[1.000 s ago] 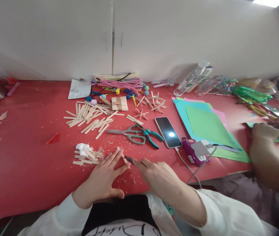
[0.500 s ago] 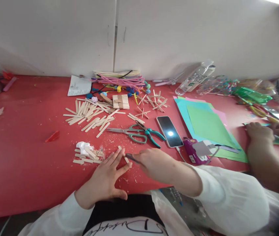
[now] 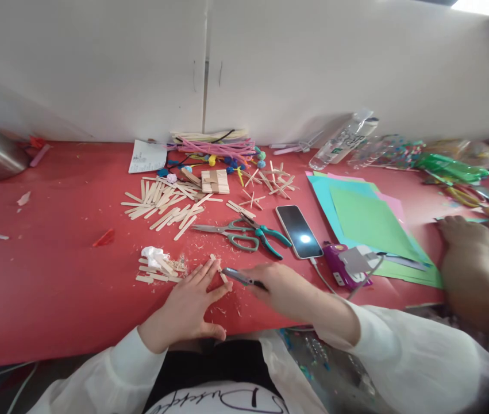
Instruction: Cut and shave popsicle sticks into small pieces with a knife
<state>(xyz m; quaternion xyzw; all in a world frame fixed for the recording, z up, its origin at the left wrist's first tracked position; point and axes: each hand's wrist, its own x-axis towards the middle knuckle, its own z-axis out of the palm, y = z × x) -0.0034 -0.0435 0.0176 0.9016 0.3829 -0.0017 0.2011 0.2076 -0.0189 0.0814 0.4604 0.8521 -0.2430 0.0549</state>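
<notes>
My left hand (image 3: 190,305) lies palm down with its fingers spread, the fingertips pressing a wooden craft stick (image 3: 223,276) against the red tabletop. In my right hand (image 3: 278,287) is a utility knife (image 3: 239,277), gripped with its blade pointing left and its tip at the stick. Pale wood shavings (image 3: 178,263) are scattered around both hands. Left of my left hand lie short cut stick pieces (image 3: 158,278) beside a blob of white material (image 3: 154,256). Scissors (image 3: 231,232) and teal-handled pliers (image 3: 270,237) rest just beyond my hands.
Loose craft sticks (image 3: 162,201) spread behind, near star-shaped stick pieces (image 3: 281,181) and pink pipe cleaners (image 3: 214,146). A phone (image 3: 298,230), a purple charger block (image 3: 339,264) with a cable, coloured paper (image 3: 365,218) and a bottle (image 3: 343,141) are right. Another person's arm (image 3: 468,253) is far right.
The view has shifted slightly, so the table's things appear farther right. The knife has turned a little and more of its blade and handle shows. My left hand keeps pressing the stick.
</notes>
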